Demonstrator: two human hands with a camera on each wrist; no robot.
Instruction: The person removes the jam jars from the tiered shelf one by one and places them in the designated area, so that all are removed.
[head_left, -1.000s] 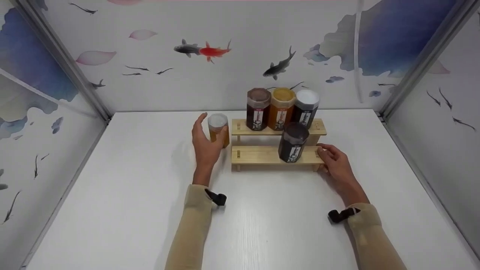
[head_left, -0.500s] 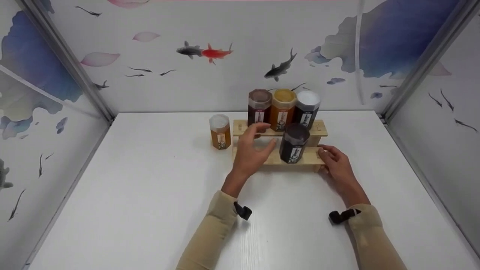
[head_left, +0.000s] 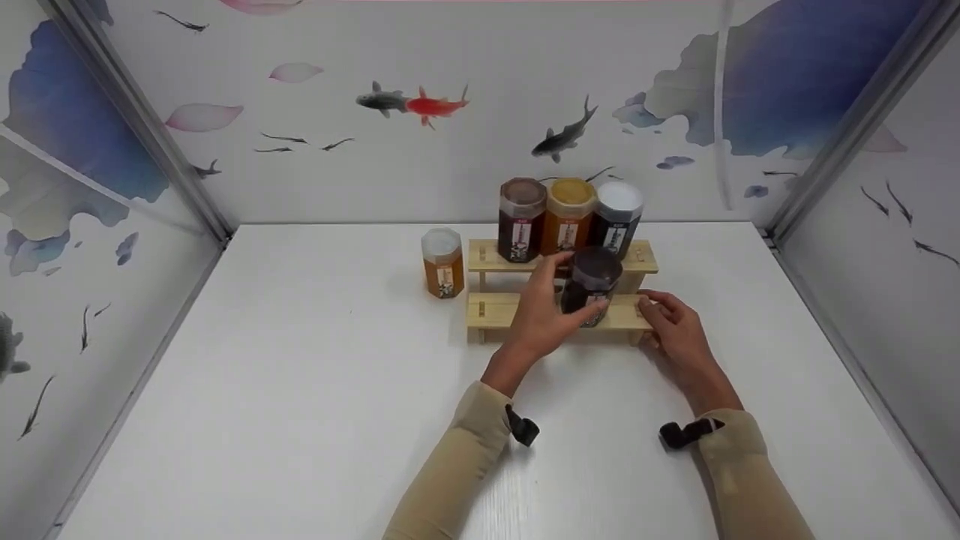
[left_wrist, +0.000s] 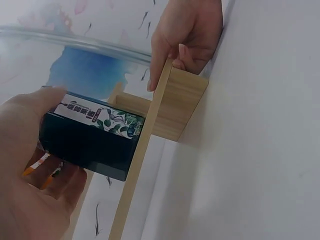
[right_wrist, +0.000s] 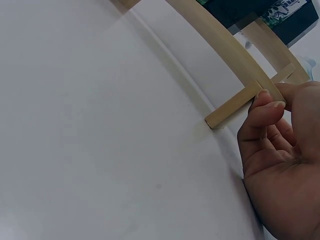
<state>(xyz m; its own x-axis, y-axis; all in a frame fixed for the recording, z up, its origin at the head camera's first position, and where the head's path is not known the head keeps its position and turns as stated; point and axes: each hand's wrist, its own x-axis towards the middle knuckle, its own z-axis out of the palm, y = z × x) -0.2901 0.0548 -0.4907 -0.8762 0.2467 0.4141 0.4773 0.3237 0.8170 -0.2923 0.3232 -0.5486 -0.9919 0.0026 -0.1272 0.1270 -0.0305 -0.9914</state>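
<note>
On the lower step of a two-step wooden rack point(head_left: 496, 309) stands a dark eight-sided jar point(head_left: 598, 271) with a dark lid. My left hand point(head_left: 541, 315) grips this jar from the left, thumb across the front near the label and fingers behind. In the left wrist view the jar point(left_wrist: 90, 145) has its base right at the step's board. My right hand point(head_left: 679, 330) pinches the right end of the lower step; thumb and fingertips meet at the board's corner in the right wrist view, beside a rack leg point(right_wrist: 232, 106).
Behind, the upper step bears a dark red jar point(head_left: 522, 221), an amber jar point(head_left: 570, 217) and a white-lidded dark jar point(head_left: 616, 221). A white-lidded amber jar point(head_left: 443, 264) stands on the white table point(head_left: 300, 375) left of the rack. Printed walls enclose the table.
My left hand has left the amber jar on the table, moved right across the rack and taken hold of the dark jar. My right hand stays on the rack's end.
</note>
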